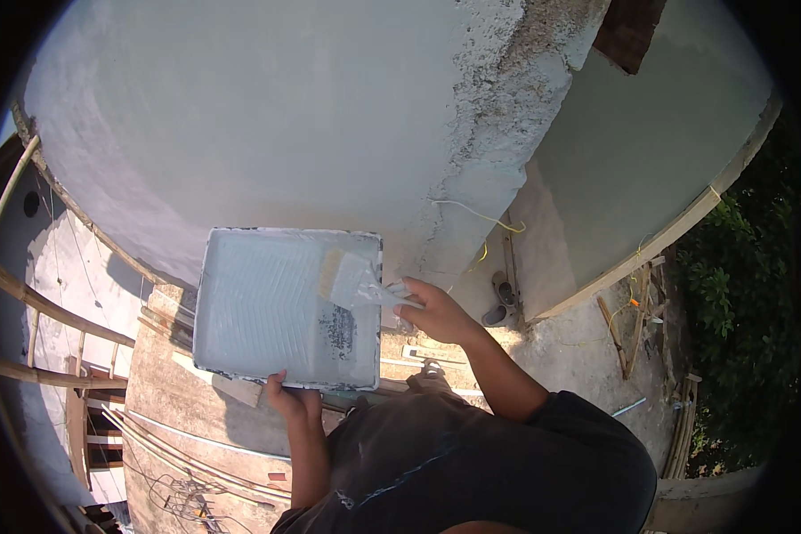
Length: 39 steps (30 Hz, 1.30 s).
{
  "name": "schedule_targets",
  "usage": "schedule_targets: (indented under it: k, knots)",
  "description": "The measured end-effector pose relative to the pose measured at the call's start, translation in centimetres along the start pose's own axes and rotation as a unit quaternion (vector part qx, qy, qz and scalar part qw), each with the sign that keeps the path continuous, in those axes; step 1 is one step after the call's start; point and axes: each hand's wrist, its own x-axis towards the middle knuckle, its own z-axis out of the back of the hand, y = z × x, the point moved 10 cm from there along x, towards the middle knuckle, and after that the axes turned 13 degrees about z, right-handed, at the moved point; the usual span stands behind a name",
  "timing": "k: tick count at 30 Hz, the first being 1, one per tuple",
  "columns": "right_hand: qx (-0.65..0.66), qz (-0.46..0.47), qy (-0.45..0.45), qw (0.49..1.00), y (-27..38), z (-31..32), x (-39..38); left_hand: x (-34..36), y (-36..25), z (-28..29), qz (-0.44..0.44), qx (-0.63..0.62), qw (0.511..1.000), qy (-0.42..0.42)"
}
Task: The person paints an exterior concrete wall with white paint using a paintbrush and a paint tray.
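My left hand (292,400) grips the near edge of a paint tray (249,307), with its thumb over the rim and the other fingers hidden beneath. Pale blue-grey paint coats the tray's ribbed slope, and a dark patch shows through near its right side. In my right hand (438,311) is a wide paintbrush (356,280), held by its handle. The paint-smeared head lies over the right part of the tray, bristles pointing left; whether they touch the tray I cannot tell.
Ahead rises a pale blue-grey wall (285,116) with a rough, crumbly edge (507,89). Bamboo poles (53,307) stand at left. Dark shoes (497,313), a yellow cord (481,214) and timber pieces (623,334) are to the right, near green foliage (730,258).
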Motion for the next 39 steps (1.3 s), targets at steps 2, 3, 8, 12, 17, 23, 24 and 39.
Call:
schedule_targets:
  k: [2, 3, 8, 12, 17, 23, 24, 39]
  knots:
    - [-0.010, 0.066, -0.085, 0.994, 0.2, 1.1, -0.4, 0.0, 0.0, -0.6, 0.041, 0.020, 0.998, 0.037]
    - [-0.002, 0.057, -0.078, 0.995, -0.1, 0.6, -0.6, -0.2, -0.6, -0.3, 0.039, 0.020, 0.999, 0.023]
    - [-0.043, 0.039, -0.134, 0.989, 2.5, 1.4, -1.7, 0.2, -0.9, -1.8, 0.077, 0.062, 0.993, 0.061]
    - [-0.157, -0.011, -0.132, 0.979, 4.6, 2.3, -2.6, 0.4, -1.1, -1.0, 0.065, 0.066, 0.995, 0.048]
    - [-0.189, -0.016, -0.108, 0.976, 4.0, 2.5, -2.5, 0.4, -1.6, -0.5, 0.024, 0.071, 0.996, 0.038]
    - [-0.254, -0.062, -0.053, 0.964, 2.2, 0.4, -1.9, 0.5, -1.8, 0.3, -0.002, 0.051, 0.999, 0.015]
    - [-0.287, -0.050, -0.026, 0.956, 2.9, -0.3, -1.6, 0.5, -1.7, 0.5, -0.002, 0.050, 0.999, 0.012]
    - [-0.399, -0.075, 0.128, 0.905, 1.3, -6.2, -2.2, 0.2, -0.9, 1.4, -0.057, 0.097, 0.994, 0.009]
